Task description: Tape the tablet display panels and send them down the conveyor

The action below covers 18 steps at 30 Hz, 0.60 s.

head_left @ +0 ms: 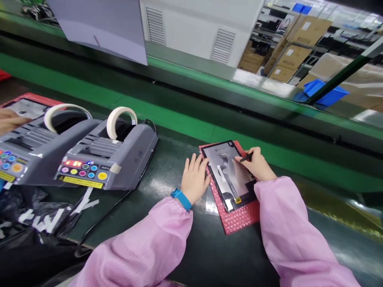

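Panel (220, 161) on red bubble wrap (237, 223), tabletop (161, 227), right of frame centre. Right hand (262, 165): grip pinching black tool (246, 157) over it. Left hand (194, 181): grip spread, at panel's left edge.

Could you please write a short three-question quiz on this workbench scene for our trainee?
1. Multiple choice: what does the flat, rectangular, dark-edged grey panel lie on?
A) a brown cardboard box
B) a red bubble-wrap sheet
C) a blue plastic bin

2. Short answer: which of the wearer's own hands holds the slim black pen-like tool?

3. Fill in the blank: a broad blue wristband circles the wearer's ____ wrist.

Key: 1. B; 2. the right hand; 3. left.
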Motion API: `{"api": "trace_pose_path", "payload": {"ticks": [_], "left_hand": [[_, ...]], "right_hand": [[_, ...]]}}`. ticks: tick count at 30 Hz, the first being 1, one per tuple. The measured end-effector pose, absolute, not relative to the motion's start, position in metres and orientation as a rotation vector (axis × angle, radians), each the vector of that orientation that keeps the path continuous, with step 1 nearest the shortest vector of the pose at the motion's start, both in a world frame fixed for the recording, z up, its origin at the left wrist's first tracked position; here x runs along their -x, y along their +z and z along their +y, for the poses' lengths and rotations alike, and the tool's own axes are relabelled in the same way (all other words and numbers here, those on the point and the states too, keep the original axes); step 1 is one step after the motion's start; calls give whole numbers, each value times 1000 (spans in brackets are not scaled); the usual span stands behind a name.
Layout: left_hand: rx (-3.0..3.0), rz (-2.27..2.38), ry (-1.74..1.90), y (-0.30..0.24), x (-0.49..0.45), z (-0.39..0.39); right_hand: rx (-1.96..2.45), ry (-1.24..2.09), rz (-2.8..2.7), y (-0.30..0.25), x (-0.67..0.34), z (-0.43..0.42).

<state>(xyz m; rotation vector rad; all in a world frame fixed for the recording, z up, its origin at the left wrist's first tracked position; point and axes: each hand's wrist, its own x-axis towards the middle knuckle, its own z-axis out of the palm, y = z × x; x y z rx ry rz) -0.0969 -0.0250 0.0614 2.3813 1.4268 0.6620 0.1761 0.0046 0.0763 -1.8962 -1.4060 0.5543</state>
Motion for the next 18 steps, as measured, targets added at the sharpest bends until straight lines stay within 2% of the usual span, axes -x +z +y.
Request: {"api": "trace_pose_path", "payload": {"ticks": [10,18], "left_hand": [[-2434,1484,618,62,96,-27],[-2424,1484,643,61,96,-28]], "right_hand": [[1583,662,-1368,75,-168,27],[1767,632,-1372,74,-176,36]]}}
